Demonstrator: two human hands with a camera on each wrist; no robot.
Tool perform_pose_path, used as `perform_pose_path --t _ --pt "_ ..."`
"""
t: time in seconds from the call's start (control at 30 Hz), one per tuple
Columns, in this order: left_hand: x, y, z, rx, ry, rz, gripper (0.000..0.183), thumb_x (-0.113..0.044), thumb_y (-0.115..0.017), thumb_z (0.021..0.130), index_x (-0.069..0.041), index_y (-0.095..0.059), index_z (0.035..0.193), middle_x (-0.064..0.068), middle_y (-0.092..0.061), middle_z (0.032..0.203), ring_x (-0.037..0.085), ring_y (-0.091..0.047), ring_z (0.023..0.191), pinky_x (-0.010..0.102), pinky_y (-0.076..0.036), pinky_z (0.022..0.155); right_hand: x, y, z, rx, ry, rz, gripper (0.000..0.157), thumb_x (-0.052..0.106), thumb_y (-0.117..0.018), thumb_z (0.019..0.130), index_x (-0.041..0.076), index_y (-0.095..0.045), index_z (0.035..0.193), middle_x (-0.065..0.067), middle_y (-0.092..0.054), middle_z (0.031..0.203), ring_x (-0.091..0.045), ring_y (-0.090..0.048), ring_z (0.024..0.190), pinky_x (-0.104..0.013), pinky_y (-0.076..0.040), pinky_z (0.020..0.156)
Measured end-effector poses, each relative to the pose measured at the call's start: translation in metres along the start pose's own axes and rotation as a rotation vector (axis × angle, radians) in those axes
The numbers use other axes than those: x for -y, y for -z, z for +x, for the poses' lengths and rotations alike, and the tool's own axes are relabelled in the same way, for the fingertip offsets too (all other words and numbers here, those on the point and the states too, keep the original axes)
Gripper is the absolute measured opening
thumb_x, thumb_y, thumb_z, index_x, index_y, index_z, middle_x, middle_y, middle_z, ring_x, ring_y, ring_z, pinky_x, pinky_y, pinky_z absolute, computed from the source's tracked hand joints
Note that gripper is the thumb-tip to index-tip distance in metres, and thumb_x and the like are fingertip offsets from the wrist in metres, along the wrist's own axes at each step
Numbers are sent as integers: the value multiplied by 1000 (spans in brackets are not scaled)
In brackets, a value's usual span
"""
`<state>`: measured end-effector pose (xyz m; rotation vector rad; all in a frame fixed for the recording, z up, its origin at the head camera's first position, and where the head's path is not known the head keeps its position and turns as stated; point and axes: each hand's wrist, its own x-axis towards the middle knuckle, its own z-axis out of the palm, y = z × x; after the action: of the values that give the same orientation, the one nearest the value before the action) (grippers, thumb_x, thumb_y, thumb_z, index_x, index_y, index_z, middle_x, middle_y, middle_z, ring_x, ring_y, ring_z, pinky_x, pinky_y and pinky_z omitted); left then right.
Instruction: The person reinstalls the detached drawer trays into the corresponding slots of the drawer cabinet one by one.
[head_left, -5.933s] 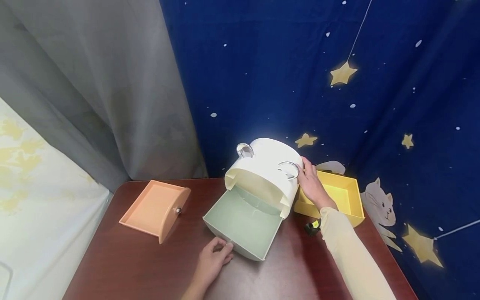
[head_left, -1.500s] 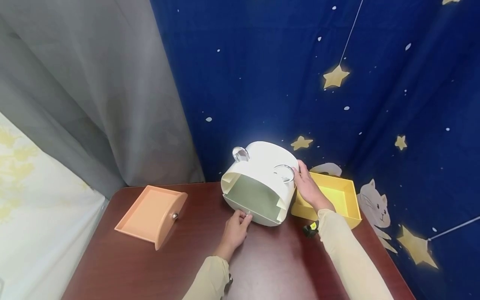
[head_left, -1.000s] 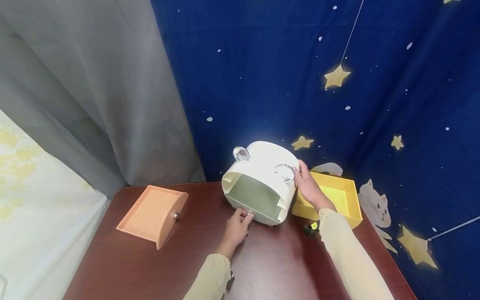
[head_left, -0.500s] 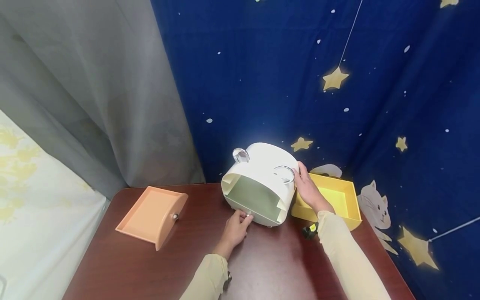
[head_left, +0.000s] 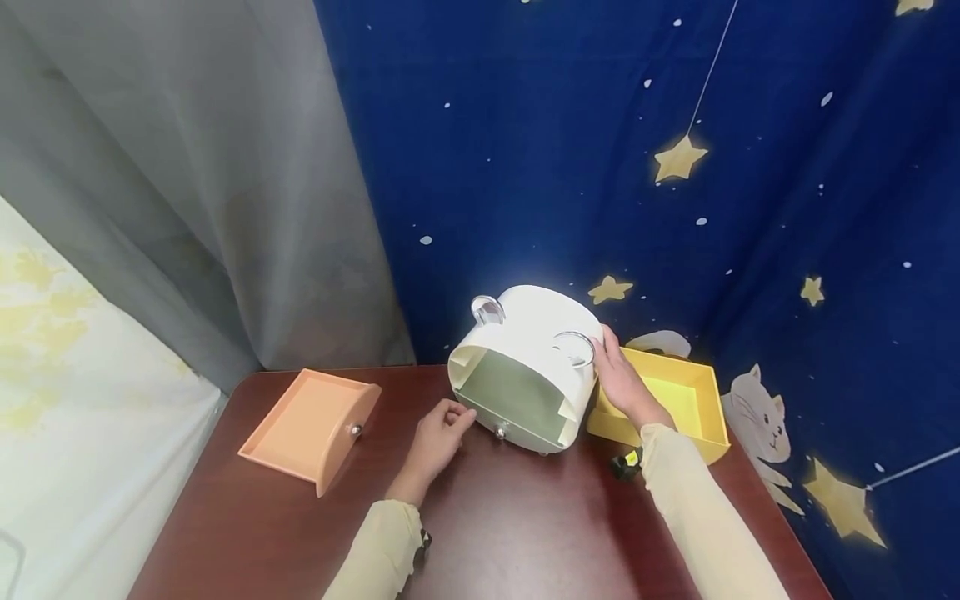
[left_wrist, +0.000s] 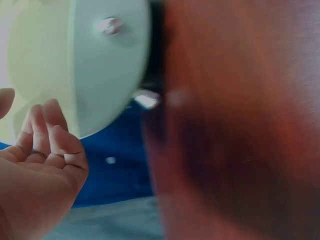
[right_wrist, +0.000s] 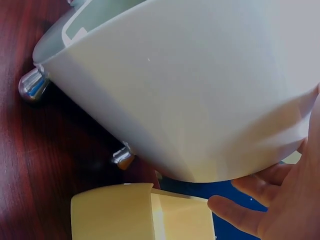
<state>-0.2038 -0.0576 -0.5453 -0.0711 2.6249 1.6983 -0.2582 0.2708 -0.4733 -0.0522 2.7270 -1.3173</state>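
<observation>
A white storage cabinet [head_left: 540,321] with two chrome ear-like loops on top stands at the table's back. Its lower opening holds a pale green drawer [head_left: 517,392], pushed in, with a silver knob [head_left: 500,432] on the front. My left hand [head_left: 438,437] is just left of that front, off the knob, fingers loosely bent and holding nothing; the left wrist view shows the same hand [left_wrist: 45,160] below the cabinet's edge. My right hand [head_left: 622,379] holds the cabinet's right side towards the back, its fingers [right_wrist: 255,190] reaching round the rear edge.
An orange drawer [head_left: 303,425] with a silver knob lies at the table's left. A yellow drawer [head_left: 678,400] sits right of the cabinet, beneath my right forearm. Gray and blue curtains [head_left: 525,150] hang directly behind the table [head_left: 525,533].
The green drawer, pulled out far at first, has slid into the cabinet. My left hand has let go of its knob and moved left. The right hand stays on the cabinet.
</observation>
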Motion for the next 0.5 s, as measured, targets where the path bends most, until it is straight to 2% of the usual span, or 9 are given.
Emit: perform_pose_path --t 0.1,0.3,0.37,0.5 --pt "-16 12 4 -53 -37 -41 23 -37 -69 95 -16 -66 104 3 -63 83 16 -61 67 29 -50 62 -2 1 -2 4 -19 -15 79 75 -11 98 35 10 163 -6 -4 174 -37 -9 160 -64 -12 125" --pt "-47 33 15 -183 -175 -70 20 -34 -67 97 -16 -68 105 4 -64 83 14 -59 72 24 -47 65 -2 4 -8 22 -60 -94 79 78 -7 96 37 16 160 -5 0 174 -39 -7 160 -65 -10 125" --pt "-56 40 19 -205 -212 -66 19 -32 -66 98 -14 -67 106 4 -64 86 13 -57 75 23 -46 66 -2 4 -12 26 -61 -117 80 78 -7 96 35 15 160 -4 0 174 -38 -7 160 -64 -9 125" --pt "-73 49 30 -204 -283 -56 18 -28 -63 100 -12 -66 108 6 -64 95 15 -57 80 21 -45 68 -6 3 -23 -4 -47 -136 83 75 -10 99 26 6 164 -4 -3 174 -37 -8 160 -63 -11 126"
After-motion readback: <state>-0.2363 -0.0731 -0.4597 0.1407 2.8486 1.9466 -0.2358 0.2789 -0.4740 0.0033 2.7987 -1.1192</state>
